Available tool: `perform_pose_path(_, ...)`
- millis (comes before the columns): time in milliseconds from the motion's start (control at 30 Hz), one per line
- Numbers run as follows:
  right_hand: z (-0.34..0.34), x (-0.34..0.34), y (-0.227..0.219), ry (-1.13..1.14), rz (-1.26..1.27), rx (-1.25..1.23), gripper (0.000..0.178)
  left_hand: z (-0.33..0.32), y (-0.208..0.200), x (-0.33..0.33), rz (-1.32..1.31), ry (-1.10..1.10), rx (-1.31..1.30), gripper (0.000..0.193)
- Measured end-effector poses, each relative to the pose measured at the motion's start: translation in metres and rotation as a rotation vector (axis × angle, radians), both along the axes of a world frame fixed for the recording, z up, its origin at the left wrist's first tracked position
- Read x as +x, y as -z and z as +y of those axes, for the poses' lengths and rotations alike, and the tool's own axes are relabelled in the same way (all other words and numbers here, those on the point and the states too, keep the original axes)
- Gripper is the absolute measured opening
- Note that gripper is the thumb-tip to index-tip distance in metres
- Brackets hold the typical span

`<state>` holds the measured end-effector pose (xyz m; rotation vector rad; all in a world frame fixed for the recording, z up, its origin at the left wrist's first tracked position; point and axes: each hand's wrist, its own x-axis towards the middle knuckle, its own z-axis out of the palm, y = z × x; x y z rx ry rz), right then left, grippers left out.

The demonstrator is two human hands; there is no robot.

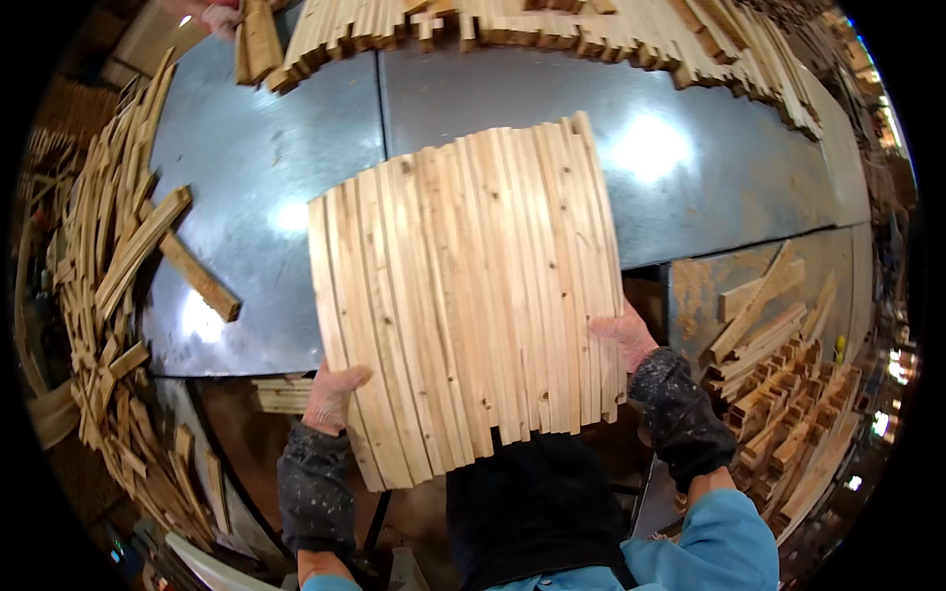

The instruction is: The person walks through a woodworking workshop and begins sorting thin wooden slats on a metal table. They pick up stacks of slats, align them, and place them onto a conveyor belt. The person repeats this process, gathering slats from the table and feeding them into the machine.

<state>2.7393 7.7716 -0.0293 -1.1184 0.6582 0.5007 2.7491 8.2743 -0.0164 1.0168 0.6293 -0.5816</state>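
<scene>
Between my two gloved hands is a wide row of pale wooden strips [463,286], pressed side by side, with knots on their faces and uneven ends. My left hand [335,394], in a pink glove, grips the row's left edge with the thumb on top. On the right edge, my right hand [626,335] clamps it the same way, thumb over the outer strips. The fingers of both hands are hidden under or behind the wood. The row is held over the near edge of the metal table [266,128], in front of my dark apron [532,502].
Along the table's far side lies a long row of strips [552,39]. Loose strips [108,266] pile up at the left, one [197,276] jutting onto the metal. Stacked wood pieces [788,404] stand at the right. Another person's gloved hand [222,18] is at the far left.
</scene>
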Motion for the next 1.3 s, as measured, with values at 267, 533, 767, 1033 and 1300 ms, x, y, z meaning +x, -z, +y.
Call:
perform_pose_path(267,-0.025,-0.003,-0.012,-0.022,-0.004,0.040,0.091,-0.013,-0.011,-0.022,0.020,0.030,0.144,0.071)
perform_pose_path(533,-0.031,0.001,-0.059,-0.114,-0.061,0.081,0.084,-0.046,-0.100,-0.069,-0.054,-0.140,0.112,0.063)
perform_pose_path(767,0.014,0.024,-0.105,-0.407,-0.230,0.116,0.086,-0.026,-0.146,-0.174,-0.233,-0.330,0.170,0.081)
perform_pose_path(1033,0.113,-0.041,-0.132,-0.796,-0.409,0.159,0.100,-0.024,-0.135,-0.407,-0.450,-0.731,0.204,0.084)
perform_pose_path(1300,0.215,-0.209,-0.192,-1.125,-0.455,0.300,0.105,-0.061,-0.098,-0.655,-0.472,-1.080,0.106,0.090)
